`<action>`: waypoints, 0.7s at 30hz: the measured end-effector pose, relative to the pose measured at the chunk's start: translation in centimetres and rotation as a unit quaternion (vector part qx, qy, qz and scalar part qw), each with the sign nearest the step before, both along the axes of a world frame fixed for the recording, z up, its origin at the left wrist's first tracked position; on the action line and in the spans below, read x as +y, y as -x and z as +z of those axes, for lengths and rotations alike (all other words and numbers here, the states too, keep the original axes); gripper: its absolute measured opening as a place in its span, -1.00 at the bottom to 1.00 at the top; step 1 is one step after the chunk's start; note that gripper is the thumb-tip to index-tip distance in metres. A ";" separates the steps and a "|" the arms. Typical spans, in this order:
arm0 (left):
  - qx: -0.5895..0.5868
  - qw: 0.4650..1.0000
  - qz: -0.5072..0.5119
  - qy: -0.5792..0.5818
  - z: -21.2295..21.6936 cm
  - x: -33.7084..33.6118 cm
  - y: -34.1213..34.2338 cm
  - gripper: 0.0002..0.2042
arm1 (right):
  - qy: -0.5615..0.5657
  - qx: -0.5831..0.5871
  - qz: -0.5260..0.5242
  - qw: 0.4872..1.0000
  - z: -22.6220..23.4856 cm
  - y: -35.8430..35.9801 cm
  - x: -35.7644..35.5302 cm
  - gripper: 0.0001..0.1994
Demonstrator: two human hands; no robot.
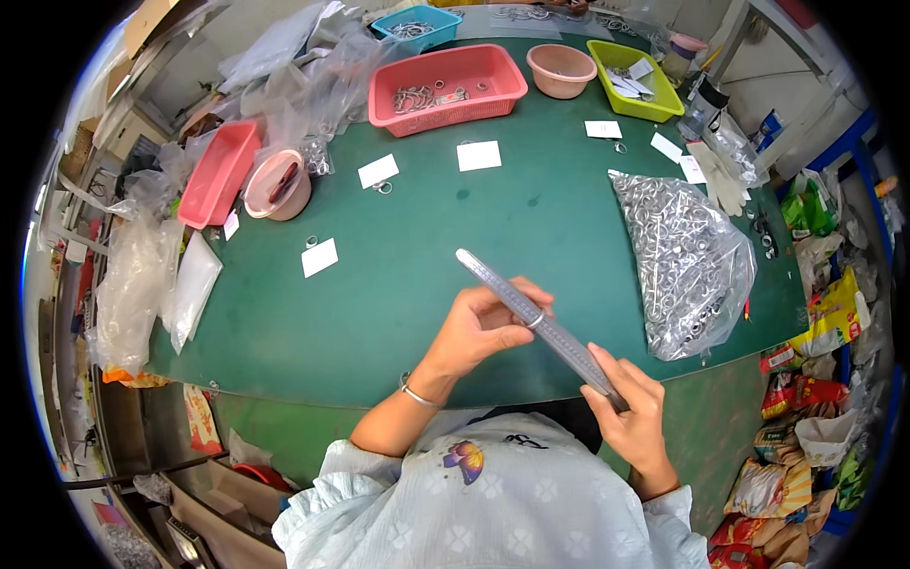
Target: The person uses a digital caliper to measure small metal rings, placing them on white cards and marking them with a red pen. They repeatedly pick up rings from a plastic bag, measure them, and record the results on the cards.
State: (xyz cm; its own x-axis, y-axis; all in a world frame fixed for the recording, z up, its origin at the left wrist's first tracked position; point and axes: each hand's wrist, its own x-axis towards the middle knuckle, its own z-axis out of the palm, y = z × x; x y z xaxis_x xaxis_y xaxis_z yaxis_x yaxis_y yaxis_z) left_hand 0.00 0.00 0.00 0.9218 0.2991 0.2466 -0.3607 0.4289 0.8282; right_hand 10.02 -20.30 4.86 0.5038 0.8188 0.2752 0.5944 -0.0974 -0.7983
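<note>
A long grey tapered measuring stick (493, 283) slants from upper left to lower right above the green table (398, 284). My right hand (630, 412) grips its lower, thicker end. My left hand (479, 327) pinches a small metal ring (536, 321) that sits around the stick near its middle. A silver bracelet is on my left wrist.
A clear bag full of metal rings (687, 256) lies to the right. Small white cards (319, 257), some with single rings beside them, dot the table. At the back stand a pink basket (445, 87), pink bowls (561, 69), a yellow-green tray (633, 78) and plastic bags.
</note>
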 end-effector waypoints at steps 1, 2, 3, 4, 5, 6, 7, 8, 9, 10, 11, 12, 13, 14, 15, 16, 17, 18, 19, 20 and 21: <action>0.013 1.000 0.010 -0.003 0.0 -0.1 0.1 -0.69 | 0.005 0.000 0.000 1.000 -0.2 -0.1 0.0 -0.57; 0.026 0.999 0.021 -0.007 0.0 -0.2 0.0 -0.71 | 0.010 -0.001 0.001 1.000 -0.3 -0.1 0.0 -0.57; 0.037 0.999 0.029 -0.008 0.3 -0.2 0.0 -0.71 | 0.011 -0.001 0.002 1.000 -0.3 -0.1 0.1 -0.57; 0.048 0.998 0.038 -0.009 0.7 -0.2 0.0 -0.70 | 0.011 -0.002 0.004 1.000 -0.3 -0.1 0.1 -0.57; 0.059 0.997 0.048 -0.009 1.0 -0.2 -0.1 -0.69 | 0.011 -0.003 0.006 1.000 -0.2 -0.1 0.2 -0.57; 0.051 0.998 0.046 -0.013 0.8 -0.2 -0.1 -0.68 | 0.019 0.004 0.011 1.000 -0.2 0.0 0.2 -0.57; 0.042 0.998 0.045 -0.017 0.5 -0.1 -0.1 -0.67 | 0.020 0.016 0.018 1.000 -0.3 0.1 0.3 -0.57; 0.034 0.998 0.044 -0.021 0.3 0.0 0.0 -0.67 | 0.021 0.028 0.025 0.999 -0.4 0.0 0.3 -0.57; 0.023 0.999 0.032 -0.027 0.3 0.1 0.0 -0.66 | 0.024 0.039 0.030 0.999 -0.4 0.0 0.2 -0.57; 0.012 0.999 0.020 -0.034 0.3 0.2 0.0 -0.66 | 0.028 0.048 0.031 0.998 -0.3 0.0 0.1 -0.57; 0.001 0.999 0.008 -0.041 0.3 0.2 -0.1 -0.66 | 0.031 0.058 0.033 0.997 -0.2 0.1 -0.2 -0.57; 0.008 0.999 0.018 -0.038 0.3 0.1 0.0 -0.66 | 0.035 0.069 0.036 0.996 -0.2 0.2 -0.2 -0.57; 0.015 0.999 0.027 -0.034 0.3 -0.1 0.1 -0.66 | 0.026 0.065 0.031 0.997 -0.4 0.3 -0.1 -0.58; 0.022 0.999 0.036 -0.031 0.4 -0.3 0.1 -0.66 | 0.018 0.060 0.025 0.998 -0.8 0.4 0.2 -0.58; 0.024 0.998 0.047 -0.028 0.4 -0.3 0.1 -0.66 | 0.009 0.056 0.019 0.998 -1.0 0.5 0.3 -0.58; 0.026 0.998 0.058 -0.025 0.5 -0.2 0.1 -0.66 | 0.012 0.033 0.018 0.999 -0.9 0.5 0.5 -0.58; 0.029 0.997 0.065 -0.022 0.4 -0.3 0.1 -0.66 | 0.016 0.011 0.014 1.000 -0.8 0.4 0.6 -0.58; 0.030 0.997 0.073 -0.026 0.4 -0.3 0.2 -0.65 | 0.019 -0.011 0.010 1.000 -0.7 0.3 0.7 -0.58; 0.019 0.997 0.070 -0.034 0.2 -0.3 0.4 -0.69 | 0.021 -0.012 0.012 1.000 -0.6 0.3 0.8 -0.58; 0.008 0.997 0.067 -0.042 -0.1 -0.2 0.5 -0.74 | 0.023 -0.014 0.014 1.000 -0.6 0.3 0.8 -0.58; -0.005 0.997 0.062 -0.051 -0.3 -0.2 0.5 -0.77 | 0.025 -0.017 0.015 0.999 -0.5 0.3 0.8 -0.58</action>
